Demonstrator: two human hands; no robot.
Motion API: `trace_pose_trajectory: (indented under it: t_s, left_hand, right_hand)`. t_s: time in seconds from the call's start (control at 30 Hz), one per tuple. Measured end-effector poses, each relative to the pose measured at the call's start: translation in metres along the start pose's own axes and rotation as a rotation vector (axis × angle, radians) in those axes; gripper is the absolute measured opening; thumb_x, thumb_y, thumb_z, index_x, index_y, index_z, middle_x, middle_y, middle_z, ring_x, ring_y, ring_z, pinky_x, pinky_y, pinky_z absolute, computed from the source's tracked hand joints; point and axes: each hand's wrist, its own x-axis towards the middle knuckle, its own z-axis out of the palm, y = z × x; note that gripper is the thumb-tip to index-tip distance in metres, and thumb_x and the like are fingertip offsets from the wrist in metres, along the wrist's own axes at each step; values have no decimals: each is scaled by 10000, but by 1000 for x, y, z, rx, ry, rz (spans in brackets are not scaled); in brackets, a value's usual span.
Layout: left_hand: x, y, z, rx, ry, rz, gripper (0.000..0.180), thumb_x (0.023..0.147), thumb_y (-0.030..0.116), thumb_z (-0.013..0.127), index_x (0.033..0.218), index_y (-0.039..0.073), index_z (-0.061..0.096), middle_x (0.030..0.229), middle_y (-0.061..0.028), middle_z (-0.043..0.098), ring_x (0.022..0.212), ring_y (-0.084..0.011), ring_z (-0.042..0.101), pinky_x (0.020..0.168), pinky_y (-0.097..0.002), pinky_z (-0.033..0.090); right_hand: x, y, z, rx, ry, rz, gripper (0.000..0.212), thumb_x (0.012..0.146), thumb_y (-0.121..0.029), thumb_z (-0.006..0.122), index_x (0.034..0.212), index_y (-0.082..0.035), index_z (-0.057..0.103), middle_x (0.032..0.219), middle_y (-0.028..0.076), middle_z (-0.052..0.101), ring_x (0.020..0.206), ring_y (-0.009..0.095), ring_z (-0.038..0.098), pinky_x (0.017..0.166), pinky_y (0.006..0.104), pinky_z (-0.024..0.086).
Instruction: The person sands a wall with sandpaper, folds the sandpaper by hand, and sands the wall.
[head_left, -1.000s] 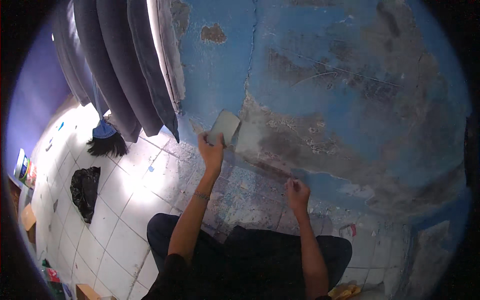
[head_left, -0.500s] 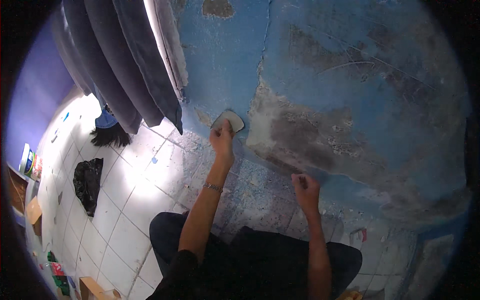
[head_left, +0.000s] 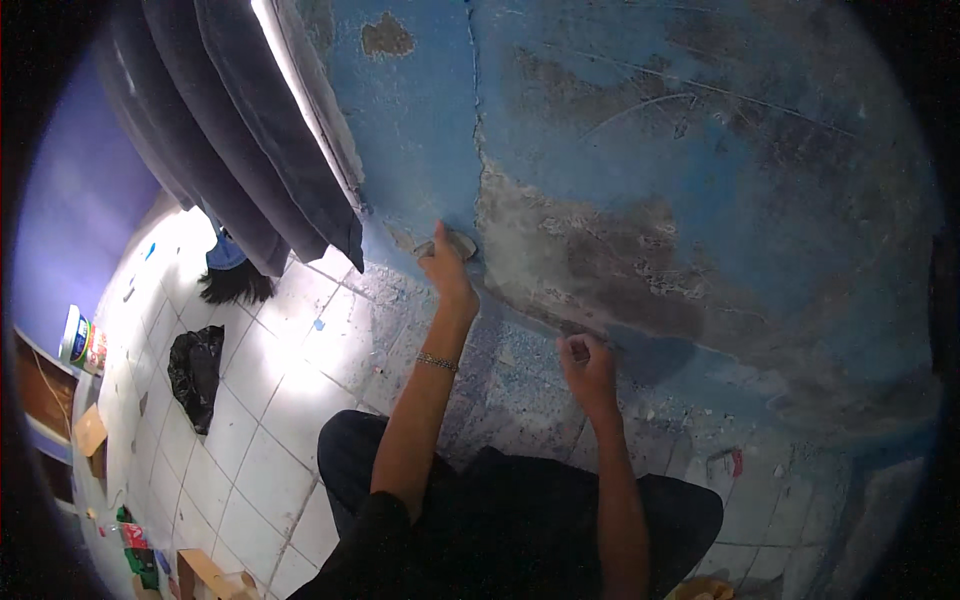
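My left hand [head_left: 446,275] presses a flat, rounded, grey-beige piece [head_left: 461,245] against the lower part of a blue wall [head_left: 420,150], beside a small bare patch. The thumb lies stretched along it, and the hand partly covers it. My right hand [head_left: 588,372] is closed, its fingers curled, close to the foot of the wall. Whether anything sits in those fingers I cannot make out. Right of a vertical crack, the wall has a large patch of bare grey plaster [head_left: 600,245].
Dark curtains [head_left: 260,130] hang at the left, a black-bristled broom [head_left: 235,280] beneath them. On the white tiles [head_left: 265,465] lie a crumpled black plastic bag [head_left: 196,375], paint flakes and dust. A tub [head_left: 82,340] and cardboard pieces [head_left: 205,575] are at far left.
The flat piece has tilted against the wall and now shows less of its face. My right hand has shifted slightly left relative to the wall. The whole view has turned somewhat.
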Motion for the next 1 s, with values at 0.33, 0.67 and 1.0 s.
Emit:
trace_pose_trajectory:
  t_s: [0.33,0.67,1.0]
  left_hand:
    - [-29,-15,-4,250,-192,135,671,1016,256,416,1526,-29,86,1528,-242,271,1395,-324,315,1127,-354,257]
    - [-42,-28,-6,454,-294,719,611,1054,259,337,1525,-25,71,1602,-210,78,1485,-318,93,1189,-376,115]
    - [-31,1,-12,459,-344,656,543,1051,163,295,1522,-27,103,1600,-209,94,1483,-320,99,1191,-389,122]
  right_hand:
    - [0,13,1,-106,5,52,251,909,-254,679,894,-3,673,780,89,654,719,164,625,671,320,506]
    - [0,-8,5,-111,-58,134,258,907,-263,683,915,-5,678,775,71,651,721,138,613,662,310,496]
    - [2,11,7,-123,-28,11,234,905,-240,685,915,-6,683,803,73,675,733,134,626,681,307,498]
